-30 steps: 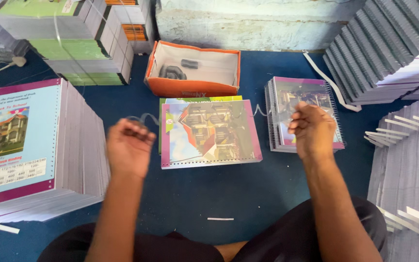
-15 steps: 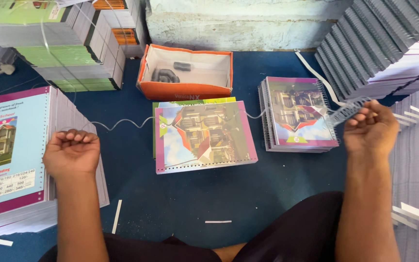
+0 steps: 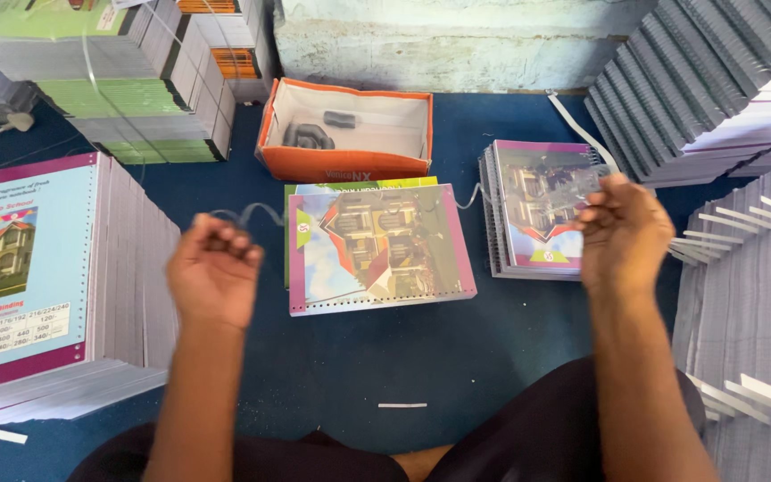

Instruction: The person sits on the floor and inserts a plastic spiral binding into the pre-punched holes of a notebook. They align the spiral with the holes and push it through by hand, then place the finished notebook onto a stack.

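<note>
On the blue floor mat (image 3: 350,357), centre of view: an unbound notebook (image 3: 377,250) with a colourful house-picture cover, punched edge toward the person, lying on top of a second, green-edged cover. A thin wire spiral (image 3: 247,214) runs across above it, from hand to hand.

Left hand (image 3: 214,272): raised over the mat just left of the notebook, fingers curled shut into a loose fist on the left end of the spiral. Blurred.

Right hand (image 3: 625,234): over the right edge of a stack of bound spiral notebooks (image 3: 537,210), fingers drawn together as if pinching; the wire's right end reaches toward it, but whether it is clamped on the wire I cannot tell.

Behind the notebook: orange cardboard box (image 3: 350,165), open top, two dark small objects inside, shapes unclear.

Far left: tall stack of loose printed sheets (image 3: 20,259) with pale blue cover. Upper left: strapped bundles of green-covered books (image 3: 91,80). Right side: leaning rows of grey page blocks (image 3: 716,89). Small white paper strip (image 3: 402,405) on the mat near the person's dark-clad lap.
</note>
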